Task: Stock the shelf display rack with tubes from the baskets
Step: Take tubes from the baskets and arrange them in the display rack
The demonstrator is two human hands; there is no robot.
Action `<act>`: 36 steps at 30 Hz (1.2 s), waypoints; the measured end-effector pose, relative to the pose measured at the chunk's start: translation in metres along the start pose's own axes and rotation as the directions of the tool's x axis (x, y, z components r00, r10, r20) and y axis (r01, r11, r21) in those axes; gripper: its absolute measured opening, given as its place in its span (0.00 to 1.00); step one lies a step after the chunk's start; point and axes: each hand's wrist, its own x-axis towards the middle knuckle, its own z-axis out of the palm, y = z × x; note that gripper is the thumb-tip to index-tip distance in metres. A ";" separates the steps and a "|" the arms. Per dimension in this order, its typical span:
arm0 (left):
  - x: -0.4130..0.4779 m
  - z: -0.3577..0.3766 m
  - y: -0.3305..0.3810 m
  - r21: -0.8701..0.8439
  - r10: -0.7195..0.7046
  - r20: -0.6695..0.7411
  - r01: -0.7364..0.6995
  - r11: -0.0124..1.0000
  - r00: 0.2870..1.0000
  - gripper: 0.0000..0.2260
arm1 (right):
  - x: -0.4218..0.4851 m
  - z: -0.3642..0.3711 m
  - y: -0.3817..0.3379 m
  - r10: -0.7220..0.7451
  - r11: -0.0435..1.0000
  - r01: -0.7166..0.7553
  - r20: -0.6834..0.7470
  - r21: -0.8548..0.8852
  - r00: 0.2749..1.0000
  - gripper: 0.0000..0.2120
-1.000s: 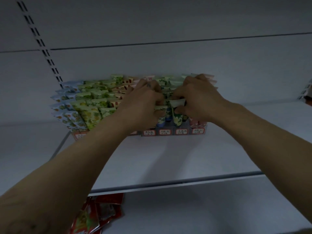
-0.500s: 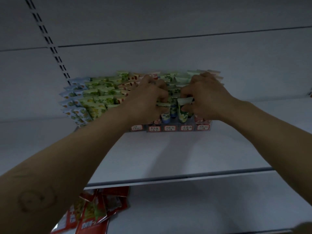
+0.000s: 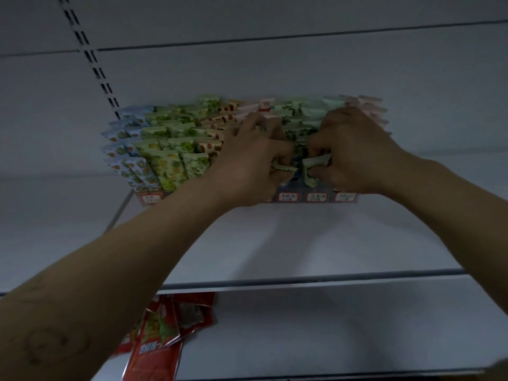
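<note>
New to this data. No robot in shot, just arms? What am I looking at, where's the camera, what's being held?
There is no machine here. A person works with bare hands, and one wide-angle camera worn on the head looks forward and down at them, so every picture is that same view. The arms reach in from the bottom edge. On the white shelf stands a display rack with price labels along its front. It is packed with rows of printed tubes, crimped ends up. The left hand pinches a front tube and the right hand pinches a pale green tube, both near the front of the rack, right of its middle. Red packets lie on the shelf below.
</note>
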 end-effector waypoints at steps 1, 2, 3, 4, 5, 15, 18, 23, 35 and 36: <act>-0.001 0.001 0.001 -0.003 -0.005 0.000 0.005 1.000 1.000 0.10 | 0.004 -0.001 0.003 0.009 1.000 -0.009 0.028 0.015 1.000 0.08; 0.000 0.002 0.002 0.000 -0.008 -0.003 0.008 1.000 1.000 0.09 | 0.006 -0.004 0.006 0.012 1.000 -0.013 0.052 0.024 0.999 0.08; 0.000 0.004 0.002 0.005 -0.012 -0.013 0.012 1.000 1.000 0.07 | 0.008 -0.006 0.009 0.005 0.999 -0.007 0.070 0.032 0.998 0.09; 0.001 0.004 0.001 0.007 -0.017 -0.019 0.017 1.000 1.000 0.07 | 0.008 -0.007 0.011 -0.003 0.999 -0.001 0.082 0.048 0.997 0.10; 0.002 0.004 -0.001 -0.004 -0.018 -0.019 0.018 1.000 1.000 0.08 | 0.007 -0.007 0.012 -0.006 0.997 0.001 0.077 0.072 0.997 0.12; 0.002 0.008 -0.008 -0.143 -0.020 -0.101 0.005 0.990 0.995 0.09 | -0.017 0.011 -0.009 -0.222 0.975 0.222 0.001 0.013 0.975 0.03; 0.006 0.008 -0.005 -0.136 -0.055 -0.068 0.045 0.990 0.996 0.09 | -0.028 0.026 -0.014 -0.303 0.951 0.300 -0.038 -0.076 0.952 0.03; 0.007 0.011 -0.015 -0.158 0.007 -0.092 -0.021 0.987 0.996 0.12 | -0.009 0.013 0.010 -0.045 0.999 0.042 -0.168 -0.022 0.985 0.07; 0.015 0.007 -0.025 -0.242 -0.004 -0.026 -0.002 0.970 1.000 0.11 | -0.004 0.020 0.021 -0.041 0.997 0.020 -0.279 -0.080 0.959 0.10; 0.015 0.007 -0.025 -0.244 -0.005 -0.020 0.000 0.970 1.000 0.10 | -0.004 0.019 0.020 -0.048 0.996 0.025 -0.295 -0.081 0.954 0.10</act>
